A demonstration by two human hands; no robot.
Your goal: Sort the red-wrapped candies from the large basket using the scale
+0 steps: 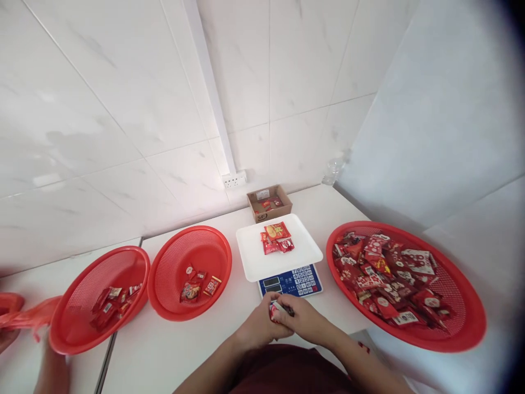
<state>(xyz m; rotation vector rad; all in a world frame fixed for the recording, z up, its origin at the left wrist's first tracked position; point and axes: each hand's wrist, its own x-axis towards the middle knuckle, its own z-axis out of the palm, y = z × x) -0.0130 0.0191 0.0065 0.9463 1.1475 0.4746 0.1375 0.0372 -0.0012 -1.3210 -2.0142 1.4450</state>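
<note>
Just in front of the blue digital scale (301,280), my left hand (261,324) and my right hand (302,322) meet, both closed around small red-and-white snack packets (273,313). Fingers cover most of these packets, and a dark bit shows by my right fingers. On the scale rests a white tray (254,257), with a few red snack packets (276,238) near its middle. To the right of my hands stands a large red basket (463,312) heaped with red snack packets (385,273).
A red basket (164,262) with several packets is left of the scale, and another red basket (69,306) lies beyond it. A cardboard box (283,210) holding packets stands behind the tray. At far left, another person's hand (53,355) is near red plastic bags (33,317).
</note>
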